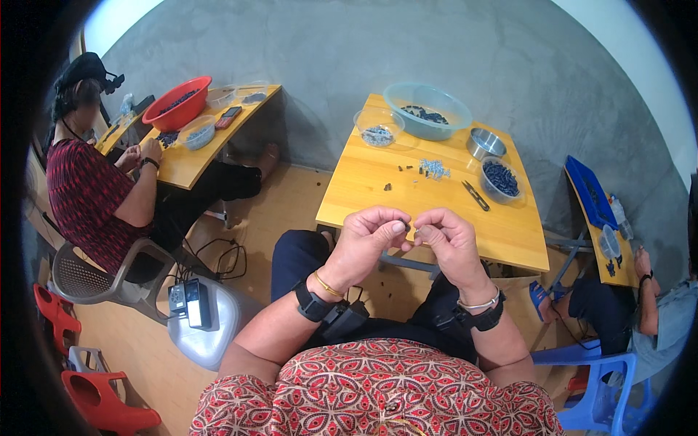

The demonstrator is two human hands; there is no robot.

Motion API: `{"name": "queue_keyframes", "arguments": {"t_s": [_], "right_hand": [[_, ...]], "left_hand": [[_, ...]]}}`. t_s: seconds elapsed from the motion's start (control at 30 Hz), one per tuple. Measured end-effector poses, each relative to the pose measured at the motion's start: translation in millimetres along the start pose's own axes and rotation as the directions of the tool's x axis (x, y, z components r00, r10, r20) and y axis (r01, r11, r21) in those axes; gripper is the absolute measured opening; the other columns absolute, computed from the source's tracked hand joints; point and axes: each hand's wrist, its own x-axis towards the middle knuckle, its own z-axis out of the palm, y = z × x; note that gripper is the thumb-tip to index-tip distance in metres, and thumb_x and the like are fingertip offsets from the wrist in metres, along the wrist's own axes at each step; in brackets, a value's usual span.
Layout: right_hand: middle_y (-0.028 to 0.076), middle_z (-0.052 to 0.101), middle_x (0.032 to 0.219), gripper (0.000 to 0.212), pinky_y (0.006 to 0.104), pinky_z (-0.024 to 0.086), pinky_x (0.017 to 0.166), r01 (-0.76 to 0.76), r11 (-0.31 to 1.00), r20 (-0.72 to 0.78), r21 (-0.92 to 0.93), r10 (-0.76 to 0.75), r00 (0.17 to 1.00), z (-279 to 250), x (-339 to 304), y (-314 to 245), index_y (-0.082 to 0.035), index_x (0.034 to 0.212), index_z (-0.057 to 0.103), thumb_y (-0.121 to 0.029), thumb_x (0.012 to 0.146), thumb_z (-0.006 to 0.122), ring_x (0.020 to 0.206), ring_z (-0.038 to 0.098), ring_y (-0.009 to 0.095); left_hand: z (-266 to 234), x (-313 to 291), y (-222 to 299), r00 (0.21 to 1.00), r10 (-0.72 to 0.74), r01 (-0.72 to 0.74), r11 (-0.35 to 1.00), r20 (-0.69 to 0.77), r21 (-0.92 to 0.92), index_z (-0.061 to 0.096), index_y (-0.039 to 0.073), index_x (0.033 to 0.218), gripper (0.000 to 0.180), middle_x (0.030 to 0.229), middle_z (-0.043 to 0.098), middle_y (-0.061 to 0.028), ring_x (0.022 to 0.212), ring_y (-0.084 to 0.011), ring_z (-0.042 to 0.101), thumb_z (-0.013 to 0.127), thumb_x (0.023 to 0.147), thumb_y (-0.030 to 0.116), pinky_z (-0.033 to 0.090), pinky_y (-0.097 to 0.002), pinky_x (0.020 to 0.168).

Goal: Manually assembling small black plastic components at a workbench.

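My left hand (pixel 363 245) is closed in a pinch on a small dark part (pixel 404 224), held just above the near edge of the yellow wooden table (pixel 356 196). My right hand (pixel 452 245) is also pinched, its fingertips meeting the left ones; what it grips is too small to name. Beyond the hands lies a heap of small pale blue pieces (pixel 434 169), with a few dark bits (pixel 387 187) to its left. A pair of thread snips (pixel 476 195) rests to the right, near a clear bowl of dark parts (pixel 500 180).
Farther back stand a translucent blue basin (pixel 454 129), a clear tub (pixel 379 135) and a steel bowl (pixel 486 144). At left, a co-worker (pixel 102 174) sits by a table with a red basin (pixel 171 109). Another person (pixel 665 312) sits at right, near a blue chair (pixel 603 385).
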Motion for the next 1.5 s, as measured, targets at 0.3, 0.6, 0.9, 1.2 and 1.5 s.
{"name": "queue_keyframes", "arguments": {"t_s": [0.3, 0.6, 0.9, 1.2, 1.5], "right_hand": [[-0.001, 0.055, 0.076, 0.004, 0.0191, 0.044, 0.062, 0.095, 0.992, -0.021, -0.084, -0.098, 0.995, -4, 0, -6, -0.001, 0.088, 0.057, -0.002, 0.087, 0.053, 0.067, 0.051, 0.006], [0.001, 0.054, 0.081, 0.004, 0.0196, 0.044, 0.064, 0.121, 0.984, -0.002, -0.129, -0.122, 0.993, -7, -2, -10, -0.001, 0.09, 0.054, -0.001, 0.086, 0.054, 0.07, 0.052, 0.007], [0.001, 0.053, 0.079, 0.004, 0.0196, 0.043, 0.063, 0.182, 0.962, 0.027, -0.205, -0.181, 0.983, -10, 0, -7, -0.001, 0.088, 0.054, 0.0, 0.085, 0.055, 0.069, 0.05, 0.007], [0.002, 0.053, 0.082, 0.004, 0.0196, 0.043, 0.064, 0.184, 0.957, 0.047, -0.226, -0.178, 0.983, -9, 0, -8, 0.0, 0.089, 0.053, 0.002, 0.085, 0.054, 0.07, 0.051, 0.008], [0.004, 0.054, 0.075, 0.004, 0.022, 0.042, 0.061, 0.254, 0.875, 0.074, -0.411, -0.245, 0.967, -5, 1, -14, 0.0, 0.083, 0.053, 0.004, 0.082, 0.055, 0.067, 0.052, 0.01]], "left_hand": [[9, -2, 5, 0.996, 0.085, -0.087, 0.964, 0.017, 0.253, 0.056, 0.0, 0.103, 0.017, 0.088, 0.061, -0.0068, 0.076, -0.0154, 0.061, 0.052, 0.088, 0.006, 0.052, -0.0273, 0.07], [9, -3, 5, 0.995, 0.095, -0.088, 0.96, -0.014, 0.265, 0.06, -0.002, 0.097, 0.014, 0.084, 0.062, -0.0058, 0.068, -0.0123, 0.06, 0.057, 0.083, -0.001, 0.051, -0.0237, 0.064], [7, -3, 2, 0.995, 0.096, -0.102, 0.955, 0.037, 0.279, 0.06, -0.002, 0.099, 0.016, 0.081, 0.062, -0.0086, 0.07, -0.0148, 0.061, 0.056, 0.086, 0.006, 0.052, -0.0251, 0.066], [6, -3, 2, 0.996, 0.069, -0.08, 0.954, 0.048, 0.29, 0.06, -0.002, 0.099, 0.016, 0.08, 0.061, -0.0072, 0.07, -0.0139, 0.06, 0.055, 0.087, 0.006, 0.051, -0.0251, 0.067], [9, -3, 2, 0.999, 0.042, -0.041, 0.949, 0.002, 0.313, 0.061, -0.002, 0.093, 0.012, 0.078, 0.062, -0.0065, 0.065, -0.0127, 0.06, 0.057, 0.084, 0.003, 0.051, -0.024, 0.062]]}}
